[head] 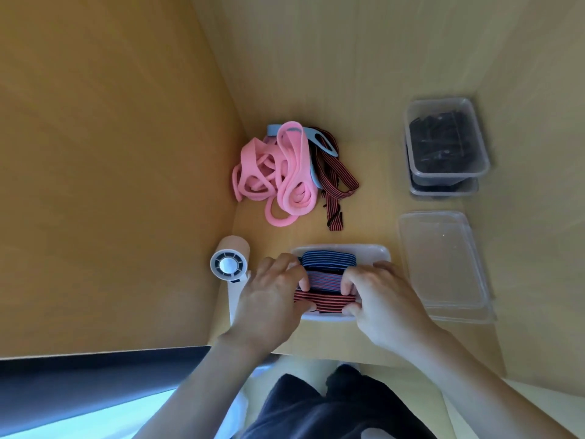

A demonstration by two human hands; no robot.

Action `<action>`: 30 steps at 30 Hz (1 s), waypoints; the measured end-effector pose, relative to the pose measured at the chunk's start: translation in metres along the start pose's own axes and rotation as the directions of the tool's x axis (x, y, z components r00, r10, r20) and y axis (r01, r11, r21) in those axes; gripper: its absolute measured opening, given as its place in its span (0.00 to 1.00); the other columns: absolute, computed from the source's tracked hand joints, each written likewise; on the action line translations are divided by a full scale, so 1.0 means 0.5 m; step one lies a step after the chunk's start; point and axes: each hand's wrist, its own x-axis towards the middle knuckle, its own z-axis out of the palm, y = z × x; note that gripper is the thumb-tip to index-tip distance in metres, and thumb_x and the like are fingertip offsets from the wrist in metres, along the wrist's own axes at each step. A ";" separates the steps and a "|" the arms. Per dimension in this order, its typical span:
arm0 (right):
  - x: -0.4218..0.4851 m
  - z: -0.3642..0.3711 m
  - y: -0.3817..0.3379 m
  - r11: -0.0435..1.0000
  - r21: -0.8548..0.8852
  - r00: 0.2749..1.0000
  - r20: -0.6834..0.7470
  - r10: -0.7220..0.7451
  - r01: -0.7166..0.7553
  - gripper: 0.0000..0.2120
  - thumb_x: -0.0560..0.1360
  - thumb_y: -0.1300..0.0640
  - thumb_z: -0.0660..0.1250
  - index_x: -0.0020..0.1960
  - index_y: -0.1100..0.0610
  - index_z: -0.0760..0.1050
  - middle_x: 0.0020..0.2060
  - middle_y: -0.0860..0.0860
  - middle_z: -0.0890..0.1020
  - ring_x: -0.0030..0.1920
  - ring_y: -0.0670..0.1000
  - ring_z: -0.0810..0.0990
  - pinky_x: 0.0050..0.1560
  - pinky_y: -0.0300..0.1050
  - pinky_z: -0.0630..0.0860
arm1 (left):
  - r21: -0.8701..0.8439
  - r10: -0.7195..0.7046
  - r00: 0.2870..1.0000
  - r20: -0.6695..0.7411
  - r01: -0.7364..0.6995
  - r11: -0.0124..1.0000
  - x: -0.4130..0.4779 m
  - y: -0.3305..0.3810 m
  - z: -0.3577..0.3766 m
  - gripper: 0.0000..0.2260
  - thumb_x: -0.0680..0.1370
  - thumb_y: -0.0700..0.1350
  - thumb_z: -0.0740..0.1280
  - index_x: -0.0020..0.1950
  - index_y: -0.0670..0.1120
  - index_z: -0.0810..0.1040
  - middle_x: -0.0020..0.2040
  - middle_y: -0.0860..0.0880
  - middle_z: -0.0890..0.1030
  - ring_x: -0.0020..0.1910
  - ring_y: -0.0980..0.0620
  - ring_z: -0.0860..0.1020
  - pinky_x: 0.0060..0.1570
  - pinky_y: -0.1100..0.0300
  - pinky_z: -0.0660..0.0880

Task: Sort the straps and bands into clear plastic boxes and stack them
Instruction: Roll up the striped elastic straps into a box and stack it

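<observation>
The person's dark clothing [332, 407] fills the bottom centre. Just above it, the left hand [275, 289] and right hand [380, 299] curl their fingers round the ends of the folded striped bands [326, 280]. They seem to be squeezing them to sit side by side in the clear box [373, 251] at lower centre. Loose pink bands [278, 175] and striped straps [332, 179] wait above. Filled boxes [446, 144] stand stacked at upper right, likely finished. No writing is legible.

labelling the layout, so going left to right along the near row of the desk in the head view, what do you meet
small white fan → left hand → folded striped bands → right hand → empty clear boxes
</observation>
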 end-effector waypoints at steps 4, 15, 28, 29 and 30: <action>0.007 -0.004 0.006 0.998 0.063 1.000 0.016 -0.007 0.006 0.10 0.71 0.54 0.76 0.48 0.49 0.78 0.45 0.42 0.81 0.47 0.48 0.73 0.59 0.38 0.63 | -0.045 0.002 0.999 0.046 0.000 0.999 0.015 -0.010 -0.004 0.18 0.69 0.55 0.78 0.43 0.57 0.69 0.55 0.61 0.73 0.53 0.57 0.71 0.45 0.60 0.68; 0.006 -0.017 -0.002 0.998 0.061 0.999 0.008 -0.035 0.035 0.05 0.75 0.50 0.73 0.47 0.49 0.78 0.46 0.42 0.79 0.49 0.49 0.78 0.60 0.45 0.68 | -0.160 0.004 0.998 0.056 0.005 0.987 0.006 -0.029 -0.019 0.12 0.77 0.49 0.73 0.58 0.57 0.76 0.61 0.63 0.76 0.61 0.58 0.73 0.48 0.66 0.64; 0.052 0.002 -0.017 0.971 0.131 0.979 0.064 0.192 -0.199 0.07 0.75 0.54 0.73 0.41 0.49 0.76 0.41 0.43 0.78 0.54 0.48 0.68 0.41 0.44 0.70 | -0.014 -0.020 0.995 0.102 0.022 1.000 0.038 0.003 -0.009 0.15 0.76 0.42 0.70 0.56 0.54 0.69 0.58 0.57 0.69 0.56 0.51 0.70 0.51 0.50 0.75; 0.050 0.004 -0.016 0.969 0.142 0.979 0.058 0.197 -0.203 0.07 0.74 0.54 0.73 0.41 0.49 0.76 0.42 0.44 0.79 0.56 0.48 0.67 0.43 0.44 0.70 | -0.003 -0.016 0.995 0.102 0.017 1.000 0.038 0.005 -0.011 0.15 0.76 0.42 0.70 0.57 0.54 0.69 0.58 0.57 0.69 0.55 0.50 0.70 0.51 0.50 0.75; 0.048 0.003 -0.015 0.967 0.153 0.978 0.054 0.200 -0.206 0.07 0.74 0.54 0.73 0.41 0.50 0.77 0.42 0.44 0.80 0.58 0.47 0.66 0.44 0.45 0.71 | -0.005 -0.010 0.995 0.104 0.011 1.000 0.039 0.006 -0.016 0.15 0.76 0.43 0.71 0.57 0.54 0.70 0.58 0.57 0.70 0.55 0.50 0.71 0.51 0.50 0.74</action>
